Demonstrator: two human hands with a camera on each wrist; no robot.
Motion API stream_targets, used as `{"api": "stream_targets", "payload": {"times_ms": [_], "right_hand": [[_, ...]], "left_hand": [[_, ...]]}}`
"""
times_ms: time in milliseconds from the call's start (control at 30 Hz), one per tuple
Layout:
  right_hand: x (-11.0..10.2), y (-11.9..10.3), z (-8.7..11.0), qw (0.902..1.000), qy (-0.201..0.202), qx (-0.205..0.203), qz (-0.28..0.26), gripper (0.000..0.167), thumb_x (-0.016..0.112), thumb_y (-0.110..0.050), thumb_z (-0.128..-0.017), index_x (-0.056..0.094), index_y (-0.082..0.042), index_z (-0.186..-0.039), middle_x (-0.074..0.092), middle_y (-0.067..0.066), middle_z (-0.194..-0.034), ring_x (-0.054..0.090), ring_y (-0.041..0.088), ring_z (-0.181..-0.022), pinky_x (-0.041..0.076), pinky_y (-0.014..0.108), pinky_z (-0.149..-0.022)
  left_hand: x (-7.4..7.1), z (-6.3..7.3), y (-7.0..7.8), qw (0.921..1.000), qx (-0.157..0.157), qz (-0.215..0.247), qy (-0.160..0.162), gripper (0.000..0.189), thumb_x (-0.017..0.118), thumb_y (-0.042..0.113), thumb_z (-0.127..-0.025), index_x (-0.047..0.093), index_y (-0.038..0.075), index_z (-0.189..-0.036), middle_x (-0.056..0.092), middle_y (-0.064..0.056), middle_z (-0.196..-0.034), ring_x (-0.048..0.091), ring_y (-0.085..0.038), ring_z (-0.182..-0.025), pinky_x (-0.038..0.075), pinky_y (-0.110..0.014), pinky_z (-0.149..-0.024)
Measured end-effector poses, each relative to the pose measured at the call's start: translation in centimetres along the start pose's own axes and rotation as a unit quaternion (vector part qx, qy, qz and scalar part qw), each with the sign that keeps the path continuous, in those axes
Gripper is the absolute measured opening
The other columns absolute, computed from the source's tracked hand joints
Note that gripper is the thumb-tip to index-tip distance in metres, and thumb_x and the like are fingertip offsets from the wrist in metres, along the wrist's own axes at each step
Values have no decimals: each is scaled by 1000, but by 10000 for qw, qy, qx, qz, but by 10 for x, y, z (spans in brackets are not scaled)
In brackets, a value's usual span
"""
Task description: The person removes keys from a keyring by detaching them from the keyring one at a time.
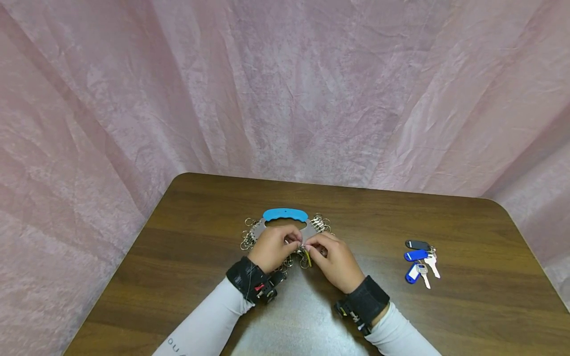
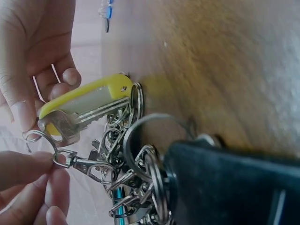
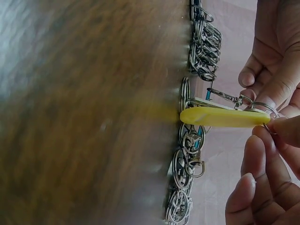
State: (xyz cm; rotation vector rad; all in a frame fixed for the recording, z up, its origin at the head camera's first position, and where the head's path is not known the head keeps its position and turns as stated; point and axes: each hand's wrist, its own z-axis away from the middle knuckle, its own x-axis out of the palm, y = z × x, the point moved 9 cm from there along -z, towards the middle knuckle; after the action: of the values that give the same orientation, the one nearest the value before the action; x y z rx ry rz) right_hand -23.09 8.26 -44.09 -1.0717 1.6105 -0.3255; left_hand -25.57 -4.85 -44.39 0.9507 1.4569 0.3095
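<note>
the left hand (image 1: 272,249) and right hand (image 1: 336,259) reach in from either side, wrists lifted, fingertips nearly meeting. bent thumb and fingers of the left pinch a thin metal ring (image 2: 48,136) joined to a swivel clasp (image 2: 89,166); the right pinches it too, at the end of a yellow tag (image 3: 225,117).

the tag, smooth plastic with rounded ends and a pale window, hangs beside a notched silver key (image 2: 96,113), at the near side of a grey plate (image 1: 308,231) with a scalloped blue handle (image 1: 285,214).

shiny clasps edge the plate. farther right, a black tag (image 1: 417,244) lies on the wood-grained table (image 1: 187,237).
</note>
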Motion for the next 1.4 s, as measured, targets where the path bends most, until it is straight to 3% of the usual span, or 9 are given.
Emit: {"api": "stream_targets", "payload": {"times_ms": [167,400,700,933,1400], "right_hand": [[0,1,0,9999,-29,54,-102,6,72,-11,-93,74,-14,-97,69,-4,-93,59,3,-79,54,27,-72],[0,5,0,9994,-57,183,-281,5,69,-11,-95,73,-13,-98,69,-4,-91,63,4,-79,54,21,-71],[1,8,-1,9986,-134,380,-343,5,68,-12,-96,73,-12,-98,67,-4,-87,61,4,-76,53,20,-68],[1,10,0,9977,-120,536,-386,5,67,-13,-97,72,-13,-96,68,-4,-85,62,4,-75,54,21,-68],[2,15,0,9971,-153,648,-382,6,66,-13,-98,72,-12,-95,68,-4,-83,61,3,-74,53,21,-68]], "left_hand": [[-1,0,3,9998,152,-139,81,7,74,9,-88,70,14,-88,74,3,-84,68,-7,-80,53,-22,-73],[-1,1,7,9982,430,-403,117,8,74,7,-88,71,13,-89,74,2,-85,68,-8,-80,53,-24,-73],[2,2,12,9913,986,-862,115,5,74,9,-89,71,13,-91,69,4,-89,66,-11,-84,53,-27,-76],[2,4,16,9906,1100,-795,170,10,75,6,-87,71,15,-90,71,2,-90,68,-12,-84,54,-28,-76],[1,5,20,9905,1155,-744,-19,10,73,5,-89,70,14,-94,70,1,-91,66,-12,-86,54,-27,-78]]}}
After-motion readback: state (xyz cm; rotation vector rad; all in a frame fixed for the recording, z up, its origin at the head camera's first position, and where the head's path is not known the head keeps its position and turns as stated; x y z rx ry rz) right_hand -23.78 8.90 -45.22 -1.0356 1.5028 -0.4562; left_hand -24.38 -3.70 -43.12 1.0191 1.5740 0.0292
